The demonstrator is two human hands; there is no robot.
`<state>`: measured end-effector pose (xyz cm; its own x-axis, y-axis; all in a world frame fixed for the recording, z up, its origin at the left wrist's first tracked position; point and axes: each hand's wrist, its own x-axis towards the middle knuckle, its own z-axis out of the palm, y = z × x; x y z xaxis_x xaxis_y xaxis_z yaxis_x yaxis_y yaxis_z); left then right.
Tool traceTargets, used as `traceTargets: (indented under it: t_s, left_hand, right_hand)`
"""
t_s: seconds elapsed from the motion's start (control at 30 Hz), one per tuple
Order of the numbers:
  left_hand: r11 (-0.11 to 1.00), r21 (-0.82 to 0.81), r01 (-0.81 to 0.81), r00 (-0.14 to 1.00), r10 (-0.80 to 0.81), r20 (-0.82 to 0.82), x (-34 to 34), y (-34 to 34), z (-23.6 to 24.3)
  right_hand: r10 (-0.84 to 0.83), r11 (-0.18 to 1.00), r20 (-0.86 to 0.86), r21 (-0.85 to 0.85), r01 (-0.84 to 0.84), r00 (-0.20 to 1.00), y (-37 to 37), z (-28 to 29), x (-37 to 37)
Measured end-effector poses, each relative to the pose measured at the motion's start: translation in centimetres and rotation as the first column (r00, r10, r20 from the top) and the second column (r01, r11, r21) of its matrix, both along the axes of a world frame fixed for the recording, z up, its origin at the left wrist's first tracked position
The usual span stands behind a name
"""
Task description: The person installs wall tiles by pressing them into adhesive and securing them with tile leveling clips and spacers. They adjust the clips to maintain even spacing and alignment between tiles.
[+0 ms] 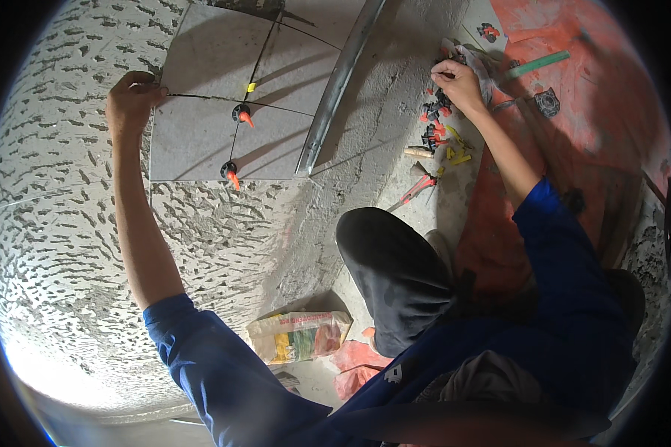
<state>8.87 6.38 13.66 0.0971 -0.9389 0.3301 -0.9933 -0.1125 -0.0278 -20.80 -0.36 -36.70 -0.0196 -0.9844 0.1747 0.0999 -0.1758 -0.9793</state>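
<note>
My left hand [132, 106] is at the left edge of the grey wall tiles [194, 141], where a horizontal joint ends. Its fingertips are pinched together at the joint; what they hold, if anything, is too small to make out. My right hand [458, 86] is over a row of black and red tile levelers [434, 135], thumb and fingers closed in a pinch whose contents I cannot make out. Two levelers with orange handles [241, 114] sit along the vertical joint between the lower tiles. A yellow spacer [251, 87] sticks out near the joints' crossing.
A metal profile [339, 89] runs along the tiles' right edge. Yellow pieces [458, 155], red-handled pliers [417, 190] and a green strip [538, 64] lie on the right, by red sheeting [596, 97]. A printed bag [298, 335] stands below the notched mortar [60, 246]. My bent knee is in between.
</note>
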Motion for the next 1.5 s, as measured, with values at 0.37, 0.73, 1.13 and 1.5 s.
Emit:
traceTargets:
  t_s: [0.37,0.73,1.13,1.5]
  left_hand:
    - [0.984,0.126,0.127,0.990,-0.117,-0.080,4.8,-1.4,1.9]
    - [0.994,0.107,0.037,0.991,-0.023,-0.134,12.1,-4.2,4.7]
    - [0.986,0.110,0.124,0.982,-0.106,-0.155,9.9,-3.7,3.6]
    - [0.986,-0.018,0.166,0.952,-0.165,-0.257,1.3,0.7,0.1]
  right_hand:
    - [-0.147,0.988,-0.399,-0.020,0.152,0.905,-0.3,-2.6,-1.8]
    - [0.315,0.919,-0.697,0.395,-0.022,0.645,2.5,-10.6,-3.0]
    - [0.315,0.925,-0.875,0.195,-0.327,0.369,6.2,-15.9,4.0]
    - [0.393,0.909,-0.596,0.366,-0.199,0.700,5.7,-17.0,5.0]
